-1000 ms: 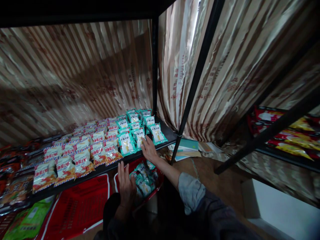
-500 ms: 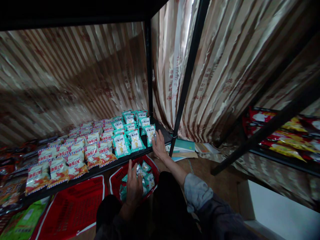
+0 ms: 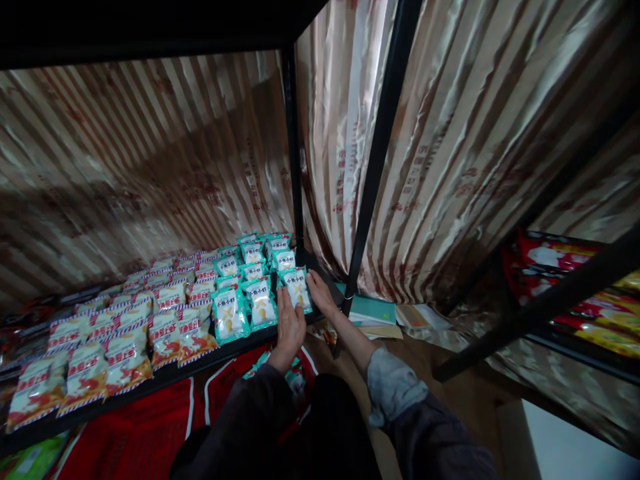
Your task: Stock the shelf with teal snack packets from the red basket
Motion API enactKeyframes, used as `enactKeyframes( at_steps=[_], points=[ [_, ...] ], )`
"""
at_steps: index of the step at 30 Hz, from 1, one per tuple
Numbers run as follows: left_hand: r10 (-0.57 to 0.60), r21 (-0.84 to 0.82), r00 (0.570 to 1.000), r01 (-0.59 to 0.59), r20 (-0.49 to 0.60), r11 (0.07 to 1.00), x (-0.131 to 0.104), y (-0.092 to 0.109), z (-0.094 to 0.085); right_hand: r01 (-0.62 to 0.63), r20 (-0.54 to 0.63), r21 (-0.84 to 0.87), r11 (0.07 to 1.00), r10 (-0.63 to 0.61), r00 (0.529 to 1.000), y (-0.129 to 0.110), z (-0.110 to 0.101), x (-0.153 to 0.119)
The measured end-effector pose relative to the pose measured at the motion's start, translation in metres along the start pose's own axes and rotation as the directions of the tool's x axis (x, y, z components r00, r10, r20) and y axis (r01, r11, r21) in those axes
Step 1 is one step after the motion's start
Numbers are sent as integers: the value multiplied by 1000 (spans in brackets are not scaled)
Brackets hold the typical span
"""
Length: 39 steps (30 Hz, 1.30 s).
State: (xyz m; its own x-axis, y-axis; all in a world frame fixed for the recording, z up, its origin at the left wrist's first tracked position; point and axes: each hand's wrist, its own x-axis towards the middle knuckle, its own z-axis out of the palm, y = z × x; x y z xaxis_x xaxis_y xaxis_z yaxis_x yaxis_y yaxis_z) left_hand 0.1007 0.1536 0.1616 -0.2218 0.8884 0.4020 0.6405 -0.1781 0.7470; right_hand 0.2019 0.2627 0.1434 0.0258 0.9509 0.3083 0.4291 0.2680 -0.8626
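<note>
On the dark shelf, a teal-and-white snack bag (image 3: 295, 287) stands upright at the right end of the front row. My left hand (image 3: 291, 325) presses its left side, fingers extended and thumb by the lower front. Against the bag's right edge lies my right hand (image 3: 321, 295), its fingers also fairly straight, so the bag is held between both hands. Matching teal bags (image 3: 260, 303) stand in rows to the left and behind. Below my left forearm, a red basket (image 3: 220, 380) contains more teal bags, partly hidden by my arm.
White-and-orange snack bags (image 3: 127, 357) fill the shelf further left. A red bag or basket panel (image 3: 145, 427) lies in front. A black post (image 3: 373, 173) rises beside my right hand, with papers (image 3: 373, 310) at its foot. Red-and-yellow packets (image 3: 590, 293) sit on another shelf at right.
My left hand has moved up from above the red basket to the left side of the end teal bag. My right hand stays at its right side. The view has shifted slightly.
</note>
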Motion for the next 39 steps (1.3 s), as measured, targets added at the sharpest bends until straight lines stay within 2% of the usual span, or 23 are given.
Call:
enactKeyframes(
  at_steps=[6,11,18,25,31,39],
  points=[
    [-51,-6,999,51,8,999,18,-6,13,0,112,128,992,-14,994,1,2,11],
    [-88,23,996,88,11,996,21,-1,10,-129,164,252,959,89,982,-9,3,12],
    [-133,40,991,133,-6,990,32,1,10,-255,212,437,862,177,961,-4,11,33],
    [-275,26,959,277,-63,961,53,-4,18,-212,231,449,868,116,966,-14,14,51],
    [-294,20,952,297,-83,955,64,-9,23,-180,331,490,853,9,944,-16,21,55],
    [-267,74,952,280,-147,957,61,-7,22,-167,385,447,879,-20,923,-15,29,52]
  ],
)
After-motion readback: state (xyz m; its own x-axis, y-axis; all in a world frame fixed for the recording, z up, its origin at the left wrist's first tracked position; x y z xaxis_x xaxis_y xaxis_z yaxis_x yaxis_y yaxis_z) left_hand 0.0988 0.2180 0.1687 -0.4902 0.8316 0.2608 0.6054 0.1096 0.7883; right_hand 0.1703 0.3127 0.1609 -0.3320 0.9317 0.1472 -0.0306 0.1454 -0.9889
